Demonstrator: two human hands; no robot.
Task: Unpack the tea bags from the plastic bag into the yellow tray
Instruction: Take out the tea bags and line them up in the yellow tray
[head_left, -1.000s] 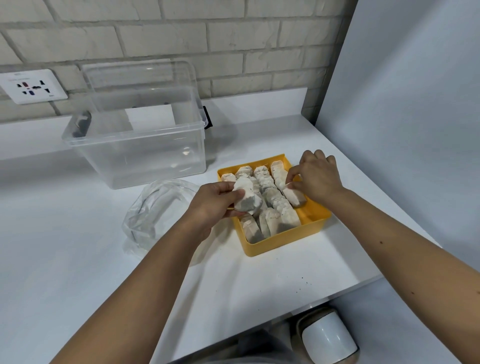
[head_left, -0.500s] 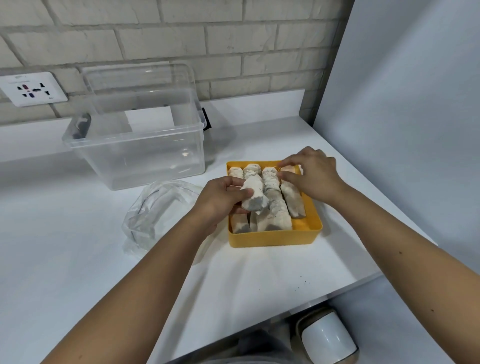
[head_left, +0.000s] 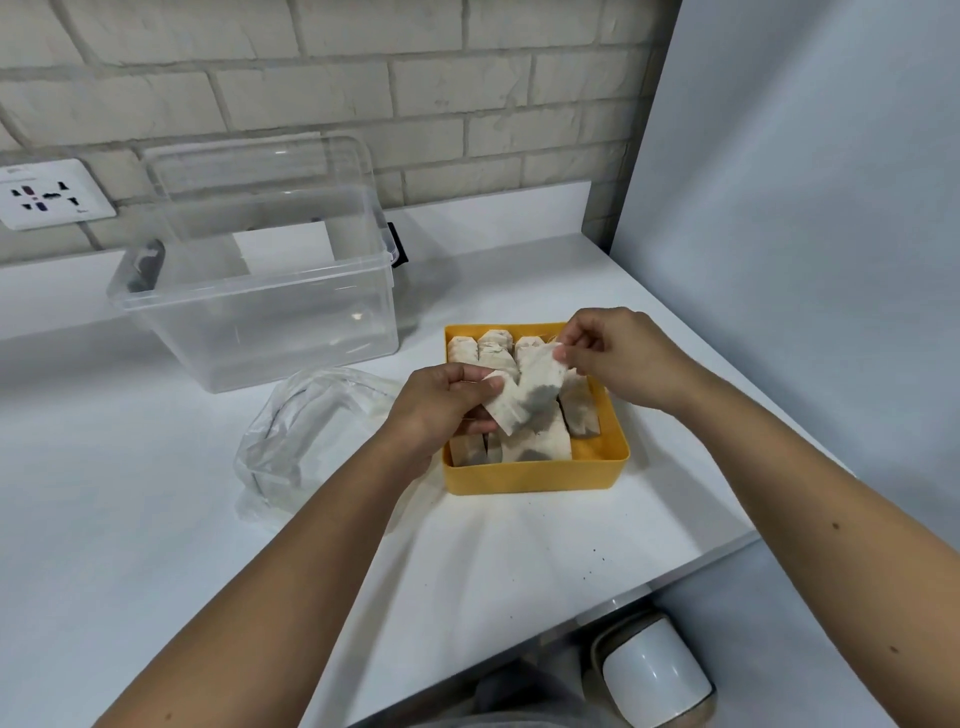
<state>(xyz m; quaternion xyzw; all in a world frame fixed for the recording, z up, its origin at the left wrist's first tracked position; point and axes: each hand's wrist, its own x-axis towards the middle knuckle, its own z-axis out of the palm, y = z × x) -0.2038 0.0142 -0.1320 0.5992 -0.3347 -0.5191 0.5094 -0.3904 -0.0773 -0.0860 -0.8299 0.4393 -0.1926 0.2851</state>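
Observation:
The yellow tray (head_left: 535, 475) sits square on the white counter and holds several pale tea bags in rows (head_left: 493, 345). Above its middle, my left hand (head_left: 441, 402) pinches one tea bag (head_left: 506, 408) by its upper end. My right hand (head_left: 623, 356) pinches the top corner of another tea bag (head_left: 540, 384) that hangs over the tray, overlapping the first. The crumpled clear plastic bag (head_left: 311, 436) lies just left of the tray, partly behind my left forearm.
A large clear storage box (head_left: 260, 291) with its lid leaning behind stands at the back left. A wall socket (head_left: 49, 195) is on the brick wall. A grey panel (head_left: 805, 234) bounds the right side. The counter's front edge runs diagonally; a white bin (head_left: 652, 673) stands below.
The tray was turned from a slant to square with the counter. My right hand left the tray's far edge and now lifts a tea bag; my left hand still holds its bag.

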